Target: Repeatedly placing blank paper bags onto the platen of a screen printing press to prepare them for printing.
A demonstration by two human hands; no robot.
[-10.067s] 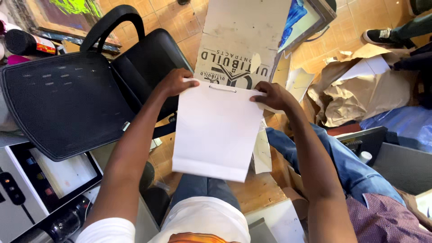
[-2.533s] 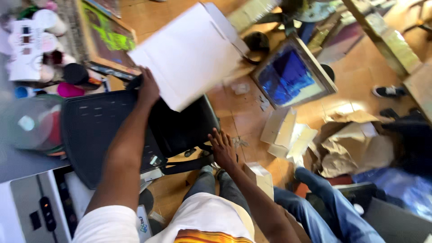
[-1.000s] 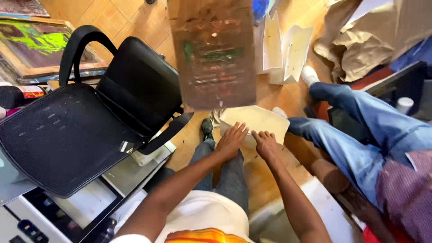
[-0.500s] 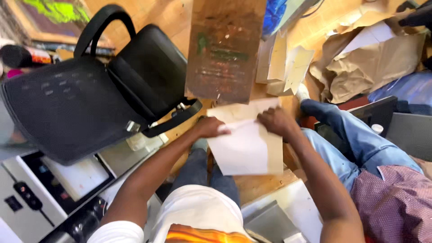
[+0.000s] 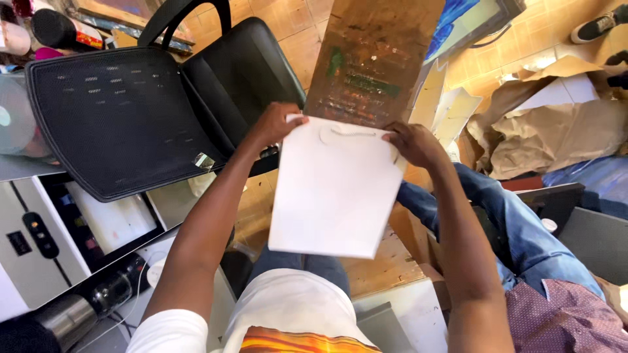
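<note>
The person wears a white short-sleeved T-shirt [image 5: 288, 307] with a print in orange, yellow and red bands across its chest at the bottom edge of the view. Its short white sleeve [image 5: 167, 330] ends well up the arm from the left hand [image 5: 278, 124], leaving the forearm bare. The arm behind the right hand [image 5: 412, 144] is bare as well. Dark grey-blue trousers [image 5: 304, 267] cover the legs.

white bag [image 5: 333, 189]: smooth matt paper; board [image 5: 373, 62]: rough stained wood; chair [image 5: 124, 117]: black mesh cloth; wrapping [image 5: 556, 131]: crumpled brown paper
</note>
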